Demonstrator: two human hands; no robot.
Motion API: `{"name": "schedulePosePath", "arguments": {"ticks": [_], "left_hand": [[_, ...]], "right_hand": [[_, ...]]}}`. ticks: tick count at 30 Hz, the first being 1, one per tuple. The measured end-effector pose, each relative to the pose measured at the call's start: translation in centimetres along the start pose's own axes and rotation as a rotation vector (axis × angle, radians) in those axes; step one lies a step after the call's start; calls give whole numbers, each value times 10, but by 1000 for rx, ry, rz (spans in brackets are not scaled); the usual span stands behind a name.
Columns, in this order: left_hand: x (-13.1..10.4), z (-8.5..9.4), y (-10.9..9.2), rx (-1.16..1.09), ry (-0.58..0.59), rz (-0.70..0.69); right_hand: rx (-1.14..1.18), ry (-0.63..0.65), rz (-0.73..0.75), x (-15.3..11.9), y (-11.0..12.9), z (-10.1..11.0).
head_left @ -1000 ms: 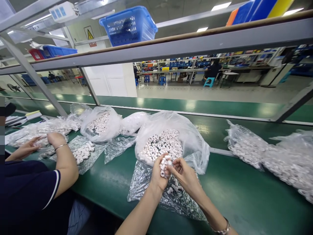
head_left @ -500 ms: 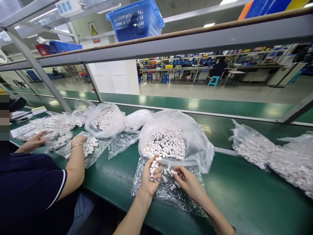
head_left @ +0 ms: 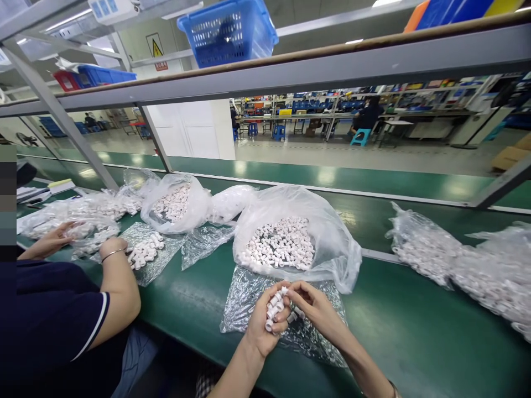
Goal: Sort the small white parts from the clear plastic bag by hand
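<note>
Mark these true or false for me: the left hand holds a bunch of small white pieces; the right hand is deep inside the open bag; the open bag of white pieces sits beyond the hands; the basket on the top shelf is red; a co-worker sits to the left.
1. The left hand holds a bunch of small white pieces. True.
2. The right hand is deep inside the open bag. False: it is outside the bag, meeting the left hand over a flat clear plastic sheet.
3. The open bag of white pieces sits beyond the hands. True.
4. The basket on the top shelf is red. False: it is blue.
5. A co-worker sits to the left. True.
</note>
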State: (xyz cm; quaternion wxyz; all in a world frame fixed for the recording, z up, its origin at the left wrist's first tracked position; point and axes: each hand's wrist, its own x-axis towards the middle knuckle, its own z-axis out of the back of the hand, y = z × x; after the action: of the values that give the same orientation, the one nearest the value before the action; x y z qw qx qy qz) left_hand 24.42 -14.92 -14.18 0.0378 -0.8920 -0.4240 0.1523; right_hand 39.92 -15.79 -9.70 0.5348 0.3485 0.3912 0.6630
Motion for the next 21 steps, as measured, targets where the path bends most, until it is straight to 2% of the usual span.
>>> {"name": "schedulePosePath", "arguments": {"ticks": [3, 6, 9, 13, 17, 21], "left_hand": [[-3, 6, -6, -15, 2, -43], [-5, 11, -15, -67, -26, -101], [-3, 11, -20, -189, -67, -93], [3, 7, -21, -360, -117, -77], [8, 0, -16, -377, -171, -92], [10, -9, -11, -360, -224, -141]], "right_hand": [[-37, -40, -8, -1, -13, 2], [-175, -67, -10, -2, -29, 3], [-286, -109, 1, -3, -35, 2], [-281, -155, 112, -7, -23, -5], [-367, -84, 224, -14, -9, -18], [-513, -39, 331, -17, -7, -30]]}}
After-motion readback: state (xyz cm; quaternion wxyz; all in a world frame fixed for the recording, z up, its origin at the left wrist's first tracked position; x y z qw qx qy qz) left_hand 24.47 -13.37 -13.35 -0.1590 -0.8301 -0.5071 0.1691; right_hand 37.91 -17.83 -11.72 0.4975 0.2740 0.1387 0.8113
